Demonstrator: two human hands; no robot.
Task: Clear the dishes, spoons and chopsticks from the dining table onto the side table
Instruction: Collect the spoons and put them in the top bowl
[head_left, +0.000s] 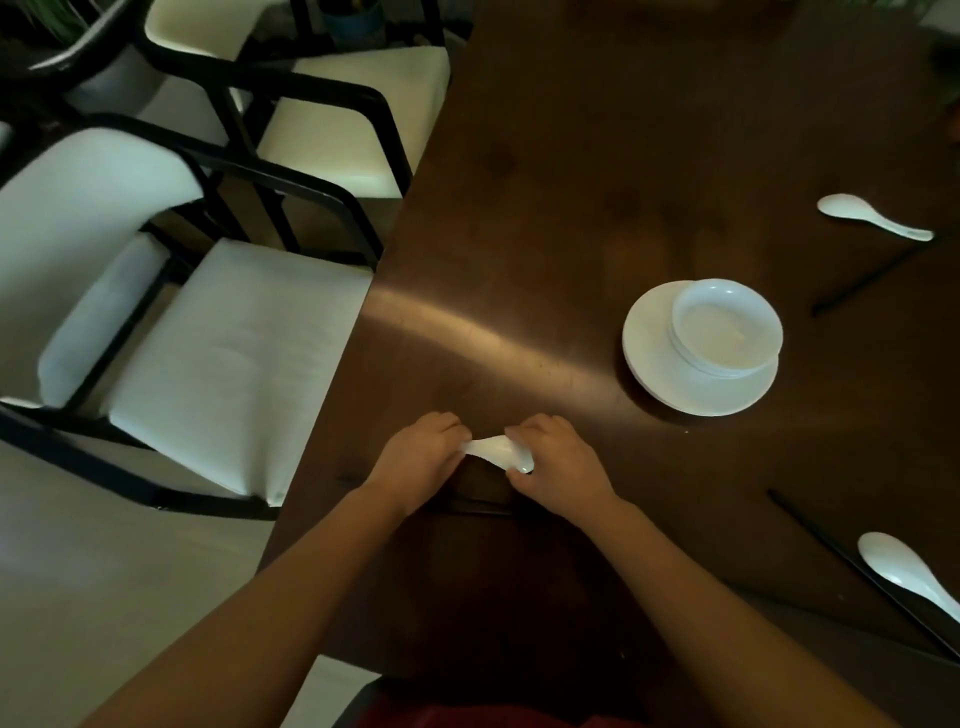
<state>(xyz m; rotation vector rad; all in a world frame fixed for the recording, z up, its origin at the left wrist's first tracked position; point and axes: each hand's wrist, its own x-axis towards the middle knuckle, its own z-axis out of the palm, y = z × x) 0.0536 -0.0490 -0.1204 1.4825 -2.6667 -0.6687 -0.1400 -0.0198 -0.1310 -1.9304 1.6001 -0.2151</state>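
Observation:
Both hands meet over the near part of the dark wooden dining table (545, 208). My left hand (421, 460) pinches the handle end of a white ceramic spoon (498, 451). My right hand (558, 467) grips the same spoon at its bowl end. Something dark lies under my hands; I cannot tell what it is. To the right, a white bowl (727, 327) stands on a stack of white plates (660, 364). A second white spoon (872, 218) lies far right beside black chopsticks (867, 283). A third spoon (906, 574) rests near right by more chopsticks (831, 548).
Two black-framed chairs with cream cushions stand along the table's left edge, the nearer chair (208, 353) and the farther chair (353, 119). A pale floor (104, 597) shows at the lower left. The side table is out of view.

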